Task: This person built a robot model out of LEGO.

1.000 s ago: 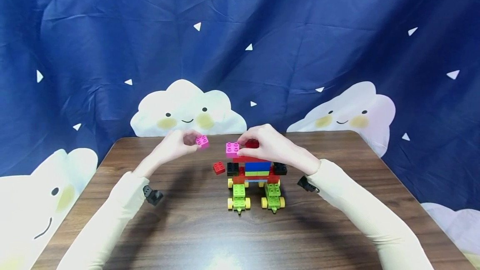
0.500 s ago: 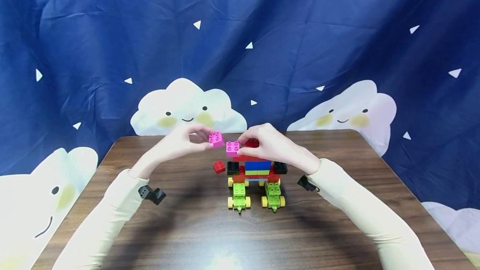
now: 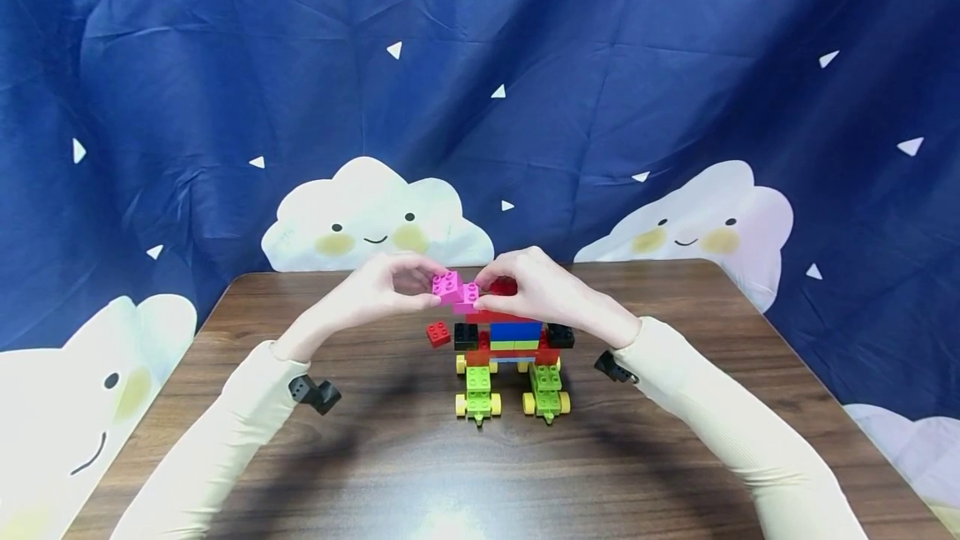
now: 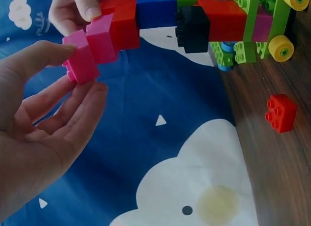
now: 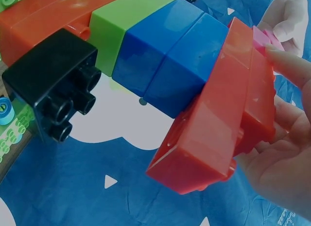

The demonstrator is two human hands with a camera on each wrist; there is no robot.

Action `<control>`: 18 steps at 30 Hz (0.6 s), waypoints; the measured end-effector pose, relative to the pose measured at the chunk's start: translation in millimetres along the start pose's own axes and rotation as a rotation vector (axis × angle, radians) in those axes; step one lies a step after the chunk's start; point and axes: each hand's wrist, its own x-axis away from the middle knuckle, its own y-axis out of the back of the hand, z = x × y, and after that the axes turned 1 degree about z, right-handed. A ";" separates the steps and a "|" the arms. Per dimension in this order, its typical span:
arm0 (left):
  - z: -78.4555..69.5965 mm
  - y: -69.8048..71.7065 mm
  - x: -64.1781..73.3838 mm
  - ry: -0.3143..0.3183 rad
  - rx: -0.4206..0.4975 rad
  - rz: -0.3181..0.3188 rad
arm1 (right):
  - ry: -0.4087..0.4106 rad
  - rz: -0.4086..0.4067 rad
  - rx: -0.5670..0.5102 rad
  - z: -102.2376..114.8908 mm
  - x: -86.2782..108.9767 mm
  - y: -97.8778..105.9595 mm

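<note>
A toy figure of building bricks stands on the table, with red bricks on top, blue bricks (image 3: 515,332) in its middle and a black brick (image 3: 466,337) at the side. My left hand (image 3: 375,290) pinches a pink brick (image 4: 80,63) between thumb and fingertips. It overlaps the left part of a second pink brick (image 4: 103,39) at the figure's upper left; whether their studs are joined I cannot tell. My right hand (image 3: 540,286) pinches that second brick's right edge, its thumb beside the upper red brick (image 5: 260,97). The right palm partly hides the figure's top.
A loose red brick (image 3: 438,334) lies left of the figure. Green wheeled bases (image 3: 477,390) with yellow wheels carry the figure on the brown wooden table (image 3: 375,473). A blue cloth (image 3: 450,65) with clouds and triangles hangs behind.
My left hand has moved right, bringing its pink brick from apart to over the left part of the second pink brick. The right hand and the figure have stayed in place.
</note>
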 end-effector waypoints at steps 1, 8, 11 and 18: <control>-0.3 -0.4 -0.2 -0.001 -0.008 0.000 | -0.001 0.002 0.001 -0.2 -0.1 -0.1; -1.9 -4.5 -0.9 -0.045 -0.040 -0.011 | -0.008 0.006 0.006 -1.7 0.1 -1.0; -2.4 -7.2 -0.3 -0.078 -0.055 -0.023 | -0.010 0.007 0.006 -0.9 0.6 -0.9; -4.6 -12.9 -0.1 -0.114 -0.072 -0.062 | -0.014 0.007 0.009 0.0 0.8 -0.4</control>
